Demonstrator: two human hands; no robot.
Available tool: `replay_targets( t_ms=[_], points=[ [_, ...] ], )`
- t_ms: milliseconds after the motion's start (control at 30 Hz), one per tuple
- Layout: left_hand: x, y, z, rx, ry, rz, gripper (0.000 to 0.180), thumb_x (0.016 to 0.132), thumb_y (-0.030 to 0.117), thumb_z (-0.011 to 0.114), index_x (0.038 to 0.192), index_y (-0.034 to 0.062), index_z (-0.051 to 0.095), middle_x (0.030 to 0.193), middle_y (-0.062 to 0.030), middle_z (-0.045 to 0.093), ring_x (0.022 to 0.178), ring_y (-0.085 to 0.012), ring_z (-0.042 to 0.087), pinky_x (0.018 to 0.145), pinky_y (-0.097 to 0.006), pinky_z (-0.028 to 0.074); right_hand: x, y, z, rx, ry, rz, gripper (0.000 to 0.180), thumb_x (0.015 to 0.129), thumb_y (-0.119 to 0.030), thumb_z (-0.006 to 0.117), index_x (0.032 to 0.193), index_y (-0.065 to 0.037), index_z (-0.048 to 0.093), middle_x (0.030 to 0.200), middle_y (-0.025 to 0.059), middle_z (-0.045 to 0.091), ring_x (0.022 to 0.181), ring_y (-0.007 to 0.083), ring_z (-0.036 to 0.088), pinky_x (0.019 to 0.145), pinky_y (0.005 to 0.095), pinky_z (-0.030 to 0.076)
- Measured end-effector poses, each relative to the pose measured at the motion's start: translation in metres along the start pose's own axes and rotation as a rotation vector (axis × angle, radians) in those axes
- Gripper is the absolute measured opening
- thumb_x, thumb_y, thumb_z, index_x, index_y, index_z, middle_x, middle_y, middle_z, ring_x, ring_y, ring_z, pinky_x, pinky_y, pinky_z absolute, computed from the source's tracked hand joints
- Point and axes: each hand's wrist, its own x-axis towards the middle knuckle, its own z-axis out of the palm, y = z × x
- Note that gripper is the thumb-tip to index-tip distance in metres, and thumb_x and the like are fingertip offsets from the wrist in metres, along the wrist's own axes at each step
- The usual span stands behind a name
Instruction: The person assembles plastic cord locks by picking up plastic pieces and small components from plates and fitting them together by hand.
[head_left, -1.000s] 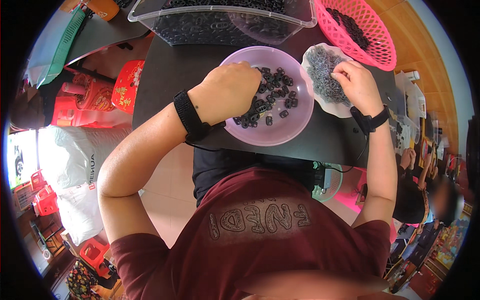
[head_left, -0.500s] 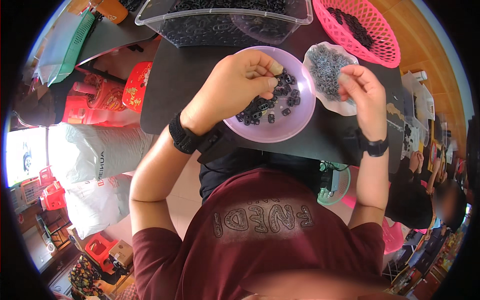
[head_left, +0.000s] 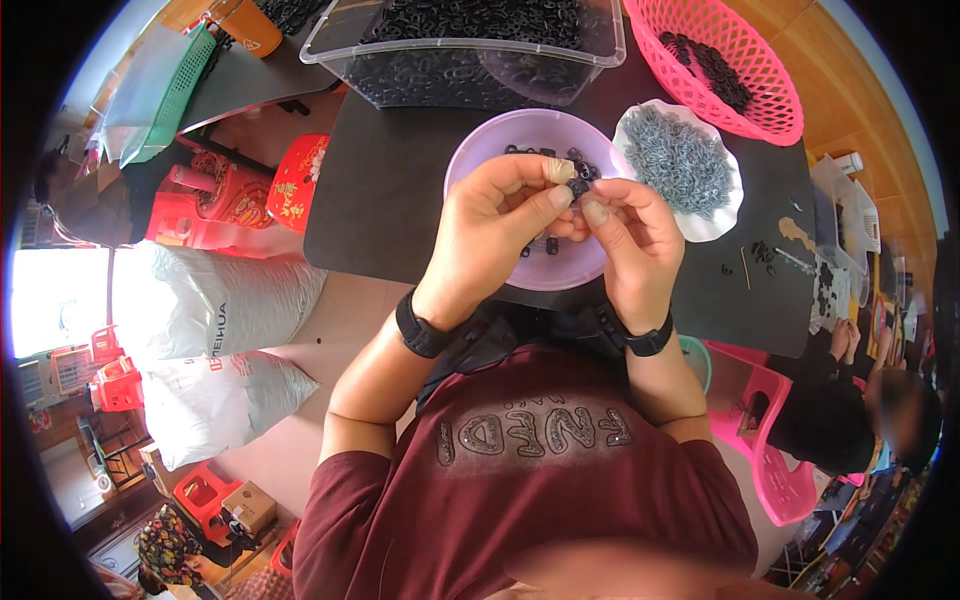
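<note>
Over the lilac bowl [head_left: 462, 158], my two hands meet fingertip to fingertip. My left hand [head_left: 478, 225] pinches a small black plastic part [head_left: 578, 186] between thumb and forefinger; a pale wrap covers one fingertip. My right hand [head_left: 640, 245] is closed in a pinch against that part from the other side, and whatever its fingertips hold is too small and covered to make out. More small black parts [head_left: 552, 245] lie in the bowl, partly hidden by my hands. Right of the bowl, a white wavy-edged dish [head_left: 722, 218] holds a heap of small grey metal pieces [head_left: 680, 160].
A clear plastic bin [head_left: 455, 72] full of black parts stands at the back of the dark table [head_left: 375, 200]. Behind the dish, a pink mesh basket [head_left: 782, 75] holds more black pieces. Loose black bits [head_left: 764, 255] and a thin stick [head_left: 745, 268] lie at the right.
My right hand has moved left from beside the metal pieces to meet my left hand at the black part. My left hand has come slightly lower over the bowl.
</note>
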Motion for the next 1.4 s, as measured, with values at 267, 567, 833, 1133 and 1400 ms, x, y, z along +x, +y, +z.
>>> replay_targets(
  t_ms=[267, 567, 833, 1133, 1400],
  points=[
    [-0.007, -0.009, 0.003, 0.090, 0.114, 0.097, 0.020, 0.093, -0.001, 0.062, 0.113, -0.0061, 0.062, 0.101, -0.0124, 0.070, 0.082, -0.0156, 0.069, 0.077, -0.028, 0.058, -0.005, 0.006, 0.005, -0.134, 0.062, -0.126, 0.023, 0.090, 0.006, 0.064, 0.113, 0.004, 0.061, 0.101, 0.0108, 0.068, 0.089, 0.0144, 0.067, 0.080, 0.0267, 0.055],
    [-0.009, -0.014, 0.006, 0.098, 0.160, 0.147, 0.017, 0.092, -0.002, 0.063, 0.108, -0.0042, 0.064, 0.100, -0.0105, 0.069, 0.084, -0.0156, 0.070, 0.075, -0.026, 0.058, -0.007, 0.011, 0.008, -0.103, 0.116, -0.165, 0.022, 0.090, 0.006, 0.065, 0.111, 0.004, 0.062, 0.101, 0.0111, 0.069, 0.088, 0.0137, 0.067, 0.080, 0.0254, 0.054],
    [-0.011, -0.018, 0.010, 0.131, 0.194, 0.184, 0.016, 0.092, -0.001, 0.064, 0.108, -0.0037, 0.064, 0.095, -0.0077, 0.069, 0.079, -0.0115, 0.068, 0.071, -0.023, 0.055, -0.009, 0.012, 0.011, -0.075, 0.134, -0.173, 0.019, 0.090, 0.006, 0.065, 0.109, 0.003, 0.063, 0.101, 0.0107, 0.069, 0.088, 0.0124, 0.066, 0.080, 0.0246, 0.053],
    [-0.009, -0.030, 0.012, 0.275, 0.219, 0.380, 0.012, 0.090, -0.005, 0.064, 0.102, -0.0028, 0.065, 0.088, -0.0062, 0.065, 0.072, -0.0100, 0.066, 0.065, -0.022, 0.054, -0.011, 0.020, 0.016, -0.037, 0.169, -0.236, 0.016, 0.091, 0.006, 0.064, 0.106, 0.002, 0.063, 0.104, 0.0109, 0.067, 0.090, 0.0123, 0.064, 0.081, 0.0246, 0.051],
    [-0.009, -0.021, 0.001, 0.249, 0.144, 0.240, 0.016, 0.092, -0.004, 0.062, 0.108, -0.0057, 0.064, 0.096, -0.0089, 0.068, 0.078, -0.0124, 0.067, 0.072, -0.024, 0.056, -0.012, 0.021, 0.012, -0.038, 0.134, -0.202, 0.016, 0.091, 0.007, 0.063, 0.106, 0.002, 0.062, 0.103, 0.0105, 0.067, 0.089, 0.0124, 0.063, 0.080, 0.0243, 0.051]
  ],
)
